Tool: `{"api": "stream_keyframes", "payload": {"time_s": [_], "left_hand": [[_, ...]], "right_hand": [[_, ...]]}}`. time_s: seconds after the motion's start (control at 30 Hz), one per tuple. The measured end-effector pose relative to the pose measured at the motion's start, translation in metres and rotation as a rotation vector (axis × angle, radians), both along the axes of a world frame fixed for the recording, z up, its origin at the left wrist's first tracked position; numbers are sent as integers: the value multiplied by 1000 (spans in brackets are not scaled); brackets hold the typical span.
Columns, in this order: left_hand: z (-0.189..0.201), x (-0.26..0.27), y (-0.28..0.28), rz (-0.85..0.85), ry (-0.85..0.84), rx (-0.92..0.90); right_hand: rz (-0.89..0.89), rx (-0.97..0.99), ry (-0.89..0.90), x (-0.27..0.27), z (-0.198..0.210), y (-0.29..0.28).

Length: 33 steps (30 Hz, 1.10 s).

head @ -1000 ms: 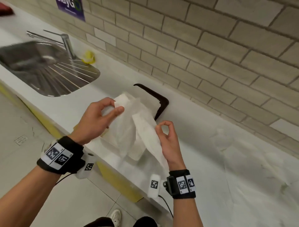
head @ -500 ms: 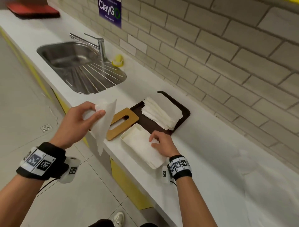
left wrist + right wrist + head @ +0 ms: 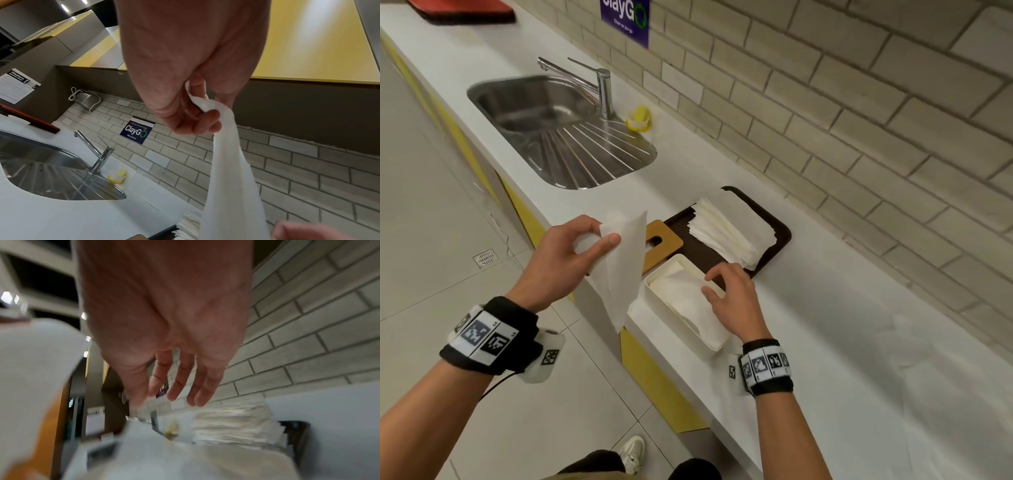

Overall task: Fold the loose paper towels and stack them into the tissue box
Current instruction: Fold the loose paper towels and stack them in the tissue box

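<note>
Both hands had parted since a second earlier: the left hand (image 3: 565, 260) pinched one hanging paper towel (image 3: 621, 270) beyond the bench edge, while the right hand (image 3: 732, 301), fingers relaxed and holding nothing, pressed a folded towel (image 3: 681, 294) into the tissue box (image 3: 654, 279). That sheet seemed stacked; the loose pile (image 3: 732, 233) waited on the tray (image 3: 780, 228).
</note>
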<state>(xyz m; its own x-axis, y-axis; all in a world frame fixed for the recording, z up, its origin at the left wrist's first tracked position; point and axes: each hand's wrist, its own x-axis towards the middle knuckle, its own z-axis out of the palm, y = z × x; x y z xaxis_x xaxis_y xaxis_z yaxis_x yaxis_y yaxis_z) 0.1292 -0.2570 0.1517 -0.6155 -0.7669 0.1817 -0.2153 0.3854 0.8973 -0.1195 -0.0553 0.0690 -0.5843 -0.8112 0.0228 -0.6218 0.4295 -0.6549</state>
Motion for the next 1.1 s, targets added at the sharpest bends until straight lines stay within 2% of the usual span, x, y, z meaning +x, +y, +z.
{"api": "stream_keyframes", "payload": {"time_s": [0.03,0.13,0.17,0.23,0.47,0.57,0.67,0.8,0.93,1.1], "left_hand": [[-1,1,1,1,0,2],[-5,6,1,3,-18,10],[-6,6,1,2,-27,15],[-6,8,0,1,-27,19],[-7,9,-3,25,-24,32],[-7,7,-2,35,-13,32],[-6,6,0,32,7,38],[-16,7,-1,54,-23,15],[-47,1,0,89,-122,-4],[-121,-10,19,36,-359,-31]], "right_hand": [[-10,23,-2,7,5,4],[118,367,78,32,4,12],[154,386,100,35,-1,13],[156,254,-10,32,2,14],[34,-334,-666,11,46,-5],[-96,-538,-785,6,54,-18],[-315,-614,-669,2,43,-19],[-487,-421,-326,8,7,-5],[-609,-249,-350,29,-32,5],[-809,-299,-380,50,-58,7]]}}
